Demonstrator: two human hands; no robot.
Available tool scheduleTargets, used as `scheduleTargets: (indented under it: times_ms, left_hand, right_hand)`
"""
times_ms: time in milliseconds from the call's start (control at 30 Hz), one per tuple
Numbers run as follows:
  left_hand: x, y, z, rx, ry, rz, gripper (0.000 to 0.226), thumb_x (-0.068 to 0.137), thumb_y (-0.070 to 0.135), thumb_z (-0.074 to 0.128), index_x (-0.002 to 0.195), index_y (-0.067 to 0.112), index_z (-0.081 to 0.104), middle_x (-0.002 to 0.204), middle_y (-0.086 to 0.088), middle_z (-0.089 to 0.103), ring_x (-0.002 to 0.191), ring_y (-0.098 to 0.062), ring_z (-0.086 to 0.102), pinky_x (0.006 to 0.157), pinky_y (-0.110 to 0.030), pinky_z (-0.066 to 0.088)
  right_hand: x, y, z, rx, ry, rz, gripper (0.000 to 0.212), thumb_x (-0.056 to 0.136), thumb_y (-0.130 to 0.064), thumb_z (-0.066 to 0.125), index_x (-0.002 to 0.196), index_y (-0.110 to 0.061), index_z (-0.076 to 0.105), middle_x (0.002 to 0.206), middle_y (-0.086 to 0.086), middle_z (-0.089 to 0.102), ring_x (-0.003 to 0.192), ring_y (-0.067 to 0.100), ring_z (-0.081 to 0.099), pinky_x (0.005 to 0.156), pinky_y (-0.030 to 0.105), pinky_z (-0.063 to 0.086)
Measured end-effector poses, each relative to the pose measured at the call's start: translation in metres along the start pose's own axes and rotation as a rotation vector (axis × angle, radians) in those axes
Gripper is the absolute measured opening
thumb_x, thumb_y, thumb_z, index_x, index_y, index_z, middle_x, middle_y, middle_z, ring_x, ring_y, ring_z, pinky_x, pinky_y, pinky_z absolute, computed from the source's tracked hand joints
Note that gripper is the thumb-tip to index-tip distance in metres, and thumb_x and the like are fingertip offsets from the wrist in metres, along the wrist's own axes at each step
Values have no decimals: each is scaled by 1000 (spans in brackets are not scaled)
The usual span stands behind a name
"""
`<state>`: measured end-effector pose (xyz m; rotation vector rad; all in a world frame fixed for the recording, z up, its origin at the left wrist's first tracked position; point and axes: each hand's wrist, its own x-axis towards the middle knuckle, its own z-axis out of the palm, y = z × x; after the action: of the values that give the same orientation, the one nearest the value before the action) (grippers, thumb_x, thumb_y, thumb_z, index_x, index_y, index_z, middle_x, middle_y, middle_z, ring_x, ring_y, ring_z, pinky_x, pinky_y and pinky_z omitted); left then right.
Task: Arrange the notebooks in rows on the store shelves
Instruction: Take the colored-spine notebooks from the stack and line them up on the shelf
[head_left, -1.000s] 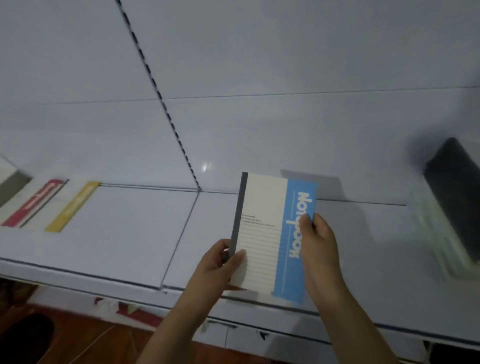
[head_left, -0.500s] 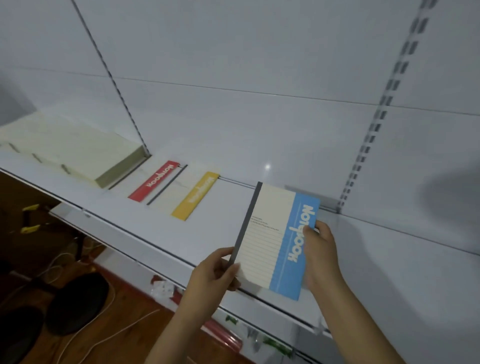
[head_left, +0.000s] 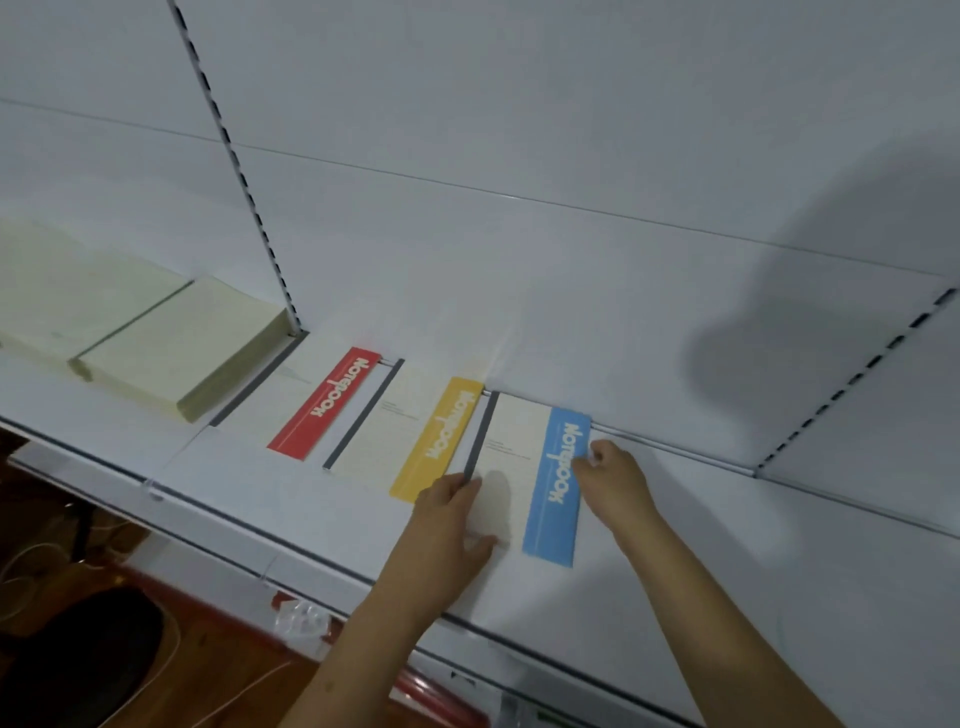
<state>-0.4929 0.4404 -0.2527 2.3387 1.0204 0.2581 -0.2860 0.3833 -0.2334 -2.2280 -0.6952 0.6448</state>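
Blue-striped notebook lying flat on the white shelf, held between both hands.

The left hand grips its near left corner by the grey spine, fingers curled over the cover; the right hand pinches its right edge, fingertips on the blue stripe. Just left of the left hand lies the yellow-striped notebook, touching or nearly so; beyond it the red-striped notebook, then a cream paper stack.
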Motion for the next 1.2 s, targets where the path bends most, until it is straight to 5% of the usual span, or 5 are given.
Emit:
scheduleTargets:
  times_ms: [200,400,800,1000,1200]
  left_hand:
    - [14,-11,3,27,-28,48,70,90,22,66,152,24,32,153,-1,28,141,-18,21,112,-18,14]
    - [26,-16,2,-81,-8,52,67,84,18,75,144,25,46,150,1,36,139,-15,25,111,-16,17]
    - [24,-21,4,-153,17,85,53,81,16,78,130,24,60,144,4,38,135,-11,29,106,-11,20]
    - [22,-10,-4,-45,-78,43,71,83,30,77,145,22,43,154,-5,27,143,-21,22,119,-30,23]
    - [11,62,10,-129,32,270,66,89,42,68,146,36,35,161,6,10,149,-11,11,113,-24,26]
  right_hand:
    - [1,-4,11,55,-1,62,23,94,-19,52,112,-5,57,108,10,62,86,19,54,67,28,36]
    - [2,-4,6,206,40,150,13,93,-17,50,90,-6,58,81,5,57,64,14,48,58,27,35]
    - [-9,-1,4,160,-49,96,10,92,-18,55,87,-10,55,84,8,57,66,14,49,58,27,34]
    - [-22,2,-20,83,-5,32,47,101,-32,48,140,-6,48,144,11,48,132,25,46,100,26,34]
    - [-56,13,-90,101,286,-153,52,102,-40,43,144,-10,45,150,6,42,139,19,37,115,29,25]
